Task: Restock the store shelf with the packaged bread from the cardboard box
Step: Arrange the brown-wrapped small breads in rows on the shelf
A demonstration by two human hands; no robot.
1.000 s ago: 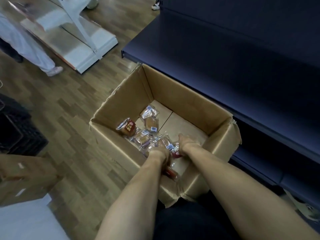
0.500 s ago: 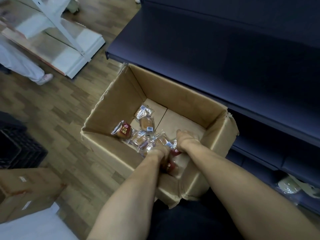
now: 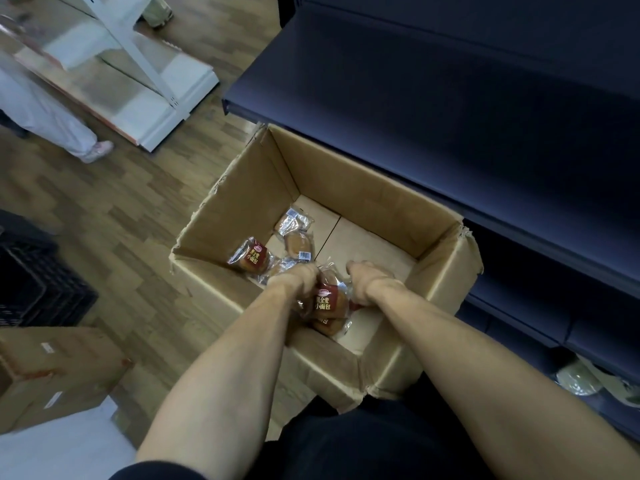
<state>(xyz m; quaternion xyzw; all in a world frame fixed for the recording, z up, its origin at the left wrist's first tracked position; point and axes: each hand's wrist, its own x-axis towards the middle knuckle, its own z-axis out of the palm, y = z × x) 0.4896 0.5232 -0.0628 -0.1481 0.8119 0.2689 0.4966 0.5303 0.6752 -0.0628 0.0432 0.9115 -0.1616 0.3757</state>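
While most of the cardboard box [image 3: 221, 299] is showing bare floor, a few bread packets are lying toward its left wall: a red-labelled packet [image 3: 250, 259] leaning in the near-left corner, and a clear-wrapped bun [image 3: 297, 237] just right of it, nearer the middle; going by that, the restocking is looking well advanced, though the dark shelf [image 3: 398, 109] behind the box's far wall is showing no bread on the part in view (so how much has been placed I cannot tell). Left of the box, on the wooden floor, a black crate [image 3: 38, 289] and a closed carton [image 3: 52, 372] are standing. Toward the box's near wall, the left hand [image 3: 294, 280] is curling its fingers over the left edge of a cluster of held packets [image 3: 327, 304]; the right hand [image 3: 372, 282] is gripping the same cluster from the right, fingers bent down and partly hidden. Compared with half a second ago, both hands are sitting higher and closer together, and the red label between them is facing the camera fully, so the bundle is apparently being gathered for lifting; the loose packets are lying unchanged.
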